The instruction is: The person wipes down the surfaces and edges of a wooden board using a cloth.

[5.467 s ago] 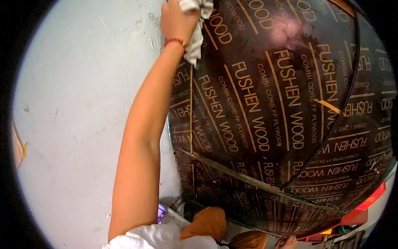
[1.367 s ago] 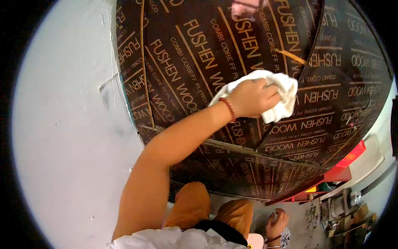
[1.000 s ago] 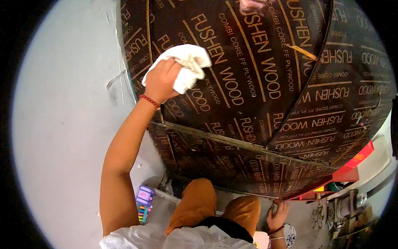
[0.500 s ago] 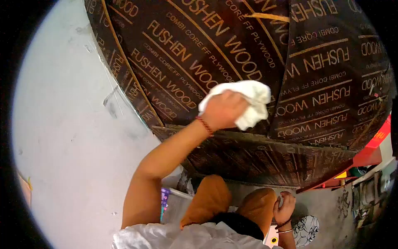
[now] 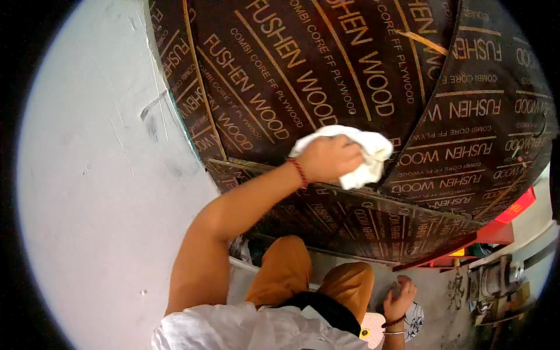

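Observation:
My left hand (image 5: 328, 158), with a red beaded bracelet at the wrist, is closed on a crumpled white cloth (image 5: 368, 157). The cloth lies against the dark printed plywood (image 5: 350, 81), close to its near edge. At the lower right, my right hand (image 5: 400, 298) hangs beside my knee with its fingers curled apart and nothing in them. It wears a dark bracelet and a light bangle.
A pale wall (image 5: 99, 175) fills the left side. At the right are a red box (image 5: 516, 205) and a cluttered metal rack (image 5: 496, 286). A pink stool (image 5: 372, 328) and a round black-and-white patterned item (image 5: 415, 321) are low by my right hand.
Since a second ago, my left hand has carried the cloth from the plywood's left part rightward and nearer its front edge. The view has also shifted. My right hand stays low by my knee.

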Action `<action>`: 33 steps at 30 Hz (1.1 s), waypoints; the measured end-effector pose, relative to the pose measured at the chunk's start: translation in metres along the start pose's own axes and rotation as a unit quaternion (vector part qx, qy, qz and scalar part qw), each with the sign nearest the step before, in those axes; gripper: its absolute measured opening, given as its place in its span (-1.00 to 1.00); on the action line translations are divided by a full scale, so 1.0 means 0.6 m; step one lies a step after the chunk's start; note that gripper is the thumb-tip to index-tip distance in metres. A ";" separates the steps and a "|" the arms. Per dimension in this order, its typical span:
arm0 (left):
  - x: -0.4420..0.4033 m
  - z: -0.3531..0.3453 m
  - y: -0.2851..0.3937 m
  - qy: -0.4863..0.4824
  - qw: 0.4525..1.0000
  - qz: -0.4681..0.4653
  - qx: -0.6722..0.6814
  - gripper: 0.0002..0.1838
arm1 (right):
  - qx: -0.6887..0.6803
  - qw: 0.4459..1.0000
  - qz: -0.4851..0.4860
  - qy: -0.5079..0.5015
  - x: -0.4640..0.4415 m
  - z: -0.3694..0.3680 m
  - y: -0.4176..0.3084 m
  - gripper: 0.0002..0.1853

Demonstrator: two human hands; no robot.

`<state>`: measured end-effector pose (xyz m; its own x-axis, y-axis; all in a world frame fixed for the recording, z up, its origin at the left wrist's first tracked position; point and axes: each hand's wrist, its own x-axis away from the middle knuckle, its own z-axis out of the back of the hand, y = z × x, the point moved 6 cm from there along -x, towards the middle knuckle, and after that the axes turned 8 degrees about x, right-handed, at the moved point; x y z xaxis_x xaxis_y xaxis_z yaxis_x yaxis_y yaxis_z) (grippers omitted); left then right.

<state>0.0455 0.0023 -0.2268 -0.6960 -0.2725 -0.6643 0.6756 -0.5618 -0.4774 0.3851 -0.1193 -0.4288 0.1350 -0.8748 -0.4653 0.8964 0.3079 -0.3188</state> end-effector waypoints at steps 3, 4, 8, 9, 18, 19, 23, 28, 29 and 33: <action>0.091 0.046 -0.057 -0.056 0.997 0.050 -0.001 -0.84 | 0.011 0.999 0.032 -0.007 -0.013 0.002 -0.031 -0.67; 0.121 0.064 -0.078 -0.084 0.992 0.085 -0.029 -0.82 | 0.004 0.999 0.041 -0.019 -0.018 -0.004 -0.038 -0.67; 0.200 0.186 -0.156 -0.093 0.963 0.237 -0.091 -0.55 | -0.033 0.995 0.095 -0.013 -0.041 -0.027 -0.077 -0.69; 0.220 0.209 -0.172 -0.111 0.941 0.296 -0.123 -0.56 | -0.033 0.994 0.106 -0.012 -0.048 -0.036 -0.083 -0.71; 0.197 0.174 -0.135 -0.172 0.916 0.356 -0.065 -0.55 | -0.065 0.990 0.113 -0.051 -0.039 -0.082 -0.076 -0.65; 0.188 0.136 -0.118 -0.225 0.908 0.352 -0.040 -0.53 | -0.069 0.990 0.104 -0.064 -0.036 -0.085 -0.070 -0.64; 0.067 0.035 -0.016 -0.170 0.940 0.292 0.057 -0.55 | -0.072 0.991 0.090 -0.061 -0.029 -0.084 -0.053 -0.65; -0.081 -0.074 0.081 -0.161 0.963 0.196 0.094 -0.65 | -0.053 0.996 0.071 -0.008 -0.017 -0.043 -0.045 -0.69; -0.083 -0.076 0.083 -0.142 0.966 0.193 0.100 -0.65 | -0.052 0.996 0.066 0.023 -0.016 -0.029 -0.039 -0.71; -0.056 -0.073 0.075 -0.142 0.976 0.134 0.100 -0.65 | -0.031 0.998 0.046 0.019 -0.008 0.002 -0.028 -0.74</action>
<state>0.1103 0.0203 -0.2511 -0.5597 -0.6195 -0.5503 0.8011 -0.5743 -0.1683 0.3701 -0.1207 -0.4202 0.1983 -0.8274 -0.5254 0.8534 0.4094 -0.3227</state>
